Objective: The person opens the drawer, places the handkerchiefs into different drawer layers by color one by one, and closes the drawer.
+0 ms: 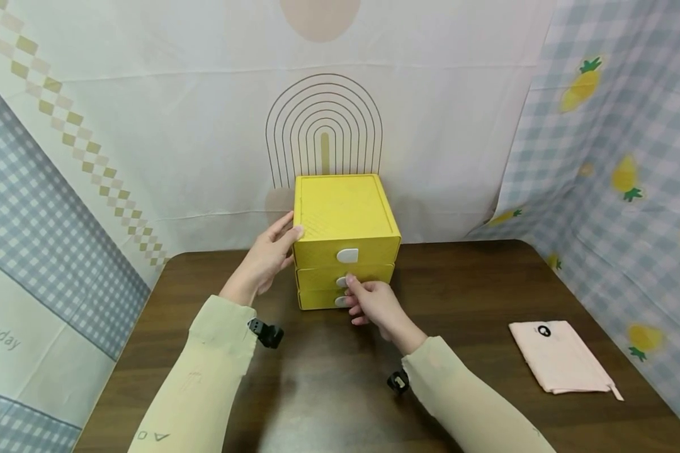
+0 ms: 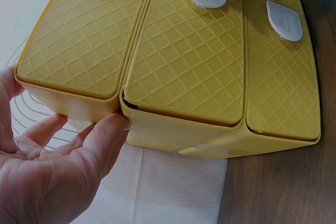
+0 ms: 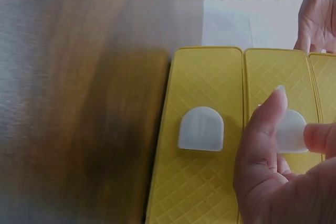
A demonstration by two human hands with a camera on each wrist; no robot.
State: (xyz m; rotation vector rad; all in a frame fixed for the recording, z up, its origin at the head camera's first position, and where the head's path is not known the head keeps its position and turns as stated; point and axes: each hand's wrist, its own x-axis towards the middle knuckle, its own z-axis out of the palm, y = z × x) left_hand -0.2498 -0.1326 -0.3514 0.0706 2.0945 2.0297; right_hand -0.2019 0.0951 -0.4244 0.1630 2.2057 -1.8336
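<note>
A yellow three-drawer storage box stands on the table, its patterned drawer fronts facing me, each with a white tab handle. My left hand lies against the box's left side, with the thumb up at the top edge. In the left wrist view its fingers touch the side wall without curling round it. My right hand pinches the middle drawer's handle between thumb and finger. The top handle and bottom handle are untouched. All three drawers look closed or nearly so; their insides are hidden.
On the right of the brown wooden table lies a folded pale pink cloth with a round dark mark. Behind the box hangs a white patterned curtain. Checked fabric with pineapples borders the right side.
</note>
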